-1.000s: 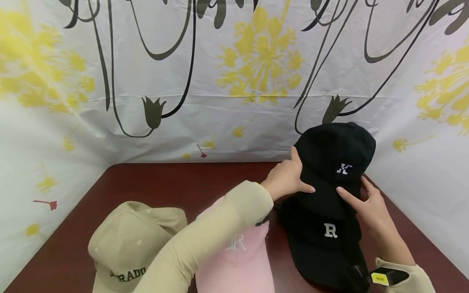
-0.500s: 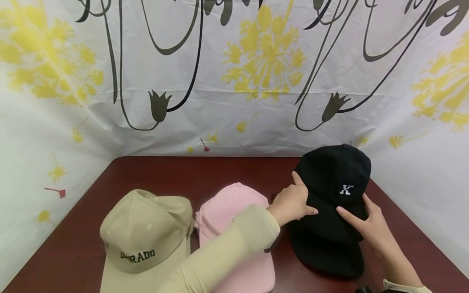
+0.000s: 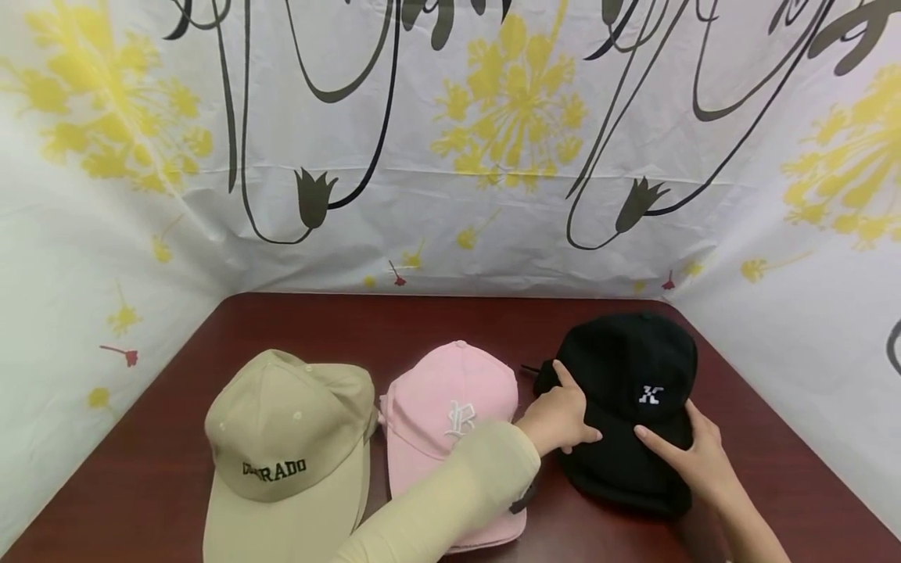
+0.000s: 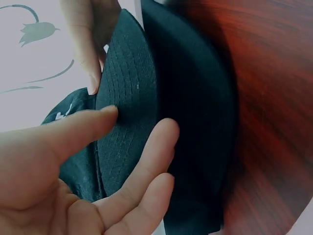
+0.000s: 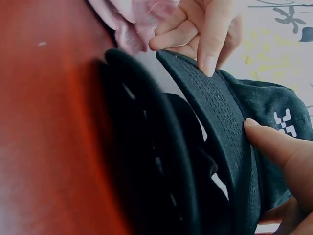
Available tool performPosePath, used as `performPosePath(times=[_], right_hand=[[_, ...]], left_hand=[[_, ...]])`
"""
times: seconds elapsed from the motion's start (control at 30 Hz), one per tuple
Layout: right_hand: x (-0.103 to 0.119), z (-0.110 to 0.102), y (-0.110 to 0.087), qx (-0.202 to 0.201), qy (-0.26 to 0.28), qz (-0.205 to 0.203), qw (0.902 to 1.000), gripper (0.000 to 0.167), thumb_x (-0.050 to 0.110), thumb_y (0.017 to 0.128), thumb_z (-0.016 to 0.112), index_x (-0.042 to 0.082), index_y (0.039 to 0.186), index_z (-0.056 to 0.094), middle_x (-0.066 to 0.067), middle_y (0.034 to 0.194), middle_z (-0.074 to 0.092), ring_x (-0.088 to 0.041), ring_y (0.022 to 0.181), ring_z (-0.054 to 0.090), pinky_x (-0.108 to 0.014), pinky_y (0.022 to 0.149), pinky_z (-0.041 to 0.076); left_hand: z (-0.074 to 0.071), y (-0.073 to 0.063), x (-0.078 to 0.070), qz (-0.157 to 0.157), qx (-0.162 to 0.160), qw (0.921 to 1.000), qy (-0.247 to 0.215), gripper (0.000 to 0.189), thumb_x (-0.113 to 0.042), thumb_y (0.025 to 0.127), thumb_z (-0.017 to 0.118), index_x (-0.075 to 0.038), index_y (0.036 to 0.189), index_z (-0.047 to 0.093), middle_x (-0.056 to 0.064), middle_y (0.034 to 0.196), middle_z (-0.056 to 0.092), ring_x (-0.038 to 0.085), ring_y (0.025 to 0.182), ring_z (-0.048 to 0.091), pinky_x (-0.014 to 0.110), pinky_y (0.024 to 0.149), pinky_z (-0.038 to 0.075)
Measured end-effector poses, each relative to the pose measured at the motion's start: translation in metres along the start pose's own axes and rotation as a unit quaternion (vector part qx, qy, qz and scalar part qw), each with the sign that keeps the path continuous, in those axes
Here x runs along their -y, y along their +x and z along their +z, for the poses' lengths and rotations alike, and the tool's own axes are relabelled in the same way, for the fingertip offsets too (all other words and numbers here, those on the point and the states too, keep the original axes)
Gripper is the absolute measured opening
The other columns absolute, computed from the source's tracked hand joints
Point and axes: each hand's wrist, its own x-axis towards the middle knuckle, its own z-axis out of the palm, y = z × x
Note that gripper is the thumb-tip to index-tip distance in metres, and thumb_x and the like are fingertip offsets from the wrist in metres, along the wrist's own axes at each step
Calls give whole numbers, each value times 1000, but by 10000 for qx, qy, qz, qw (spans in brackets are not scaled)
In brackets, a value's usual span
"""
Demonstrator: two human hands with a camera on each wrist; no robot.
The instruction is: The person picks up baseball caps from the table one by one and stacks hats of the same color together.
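Note:
A black cap with a small white logo is at the right of the table in the head view. My left hand grips the left side of its brim, thumb on top and fingers below. On the brim's right side, my right hand holds it the same way. Under it lies another black cap, its brim against the table in the left wrist view. A gap separates the two brims in the right wrist view. Most of the lower cap is hidden from the head camera.
A pink cap with a white emblem lies left of the black ones, partly under my left forearm. Further left is a beige cap with dark lettering. The dark red table meets a patterned white cloth behind.
Both hands have lowered the upper black cap and brought it nearer the front, over the lower one. The lower cap's R emblem is now covered. The head view has shifted slightly.

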Motion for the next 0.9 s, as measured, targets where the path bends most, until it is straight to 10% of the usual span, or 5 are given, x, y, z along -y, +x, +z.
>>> performPosePath(times=[0.53, 0.9], right_hand=[[-7, 3, -5, 526, -359, 91, 9979, 89, 37, 87, 61, -7, 143, 9, -39, 131, 33, -47, 115, 39, -57, 85, 36], [-8, 7, -4, 341, -591, -204, 9975, 86, 36, 85, 64, -9, 141, 17, -38, 124, 41, -45, 107, 46, -55, 81, 40]], left_hand=[[14, -4, -1, -288, 546, 9980, 155, 120, -50, 68, 76, -4, 146, -4, 4, 52, 58, 15, 41, 57, 26, 40, 44], [17, -3, -6, -514, 480, 9881, 1366, 118, -65, 60, 72, -9, 147, 15, -3, 120, 57, 13, 88, 62, 28, 72, 49]])
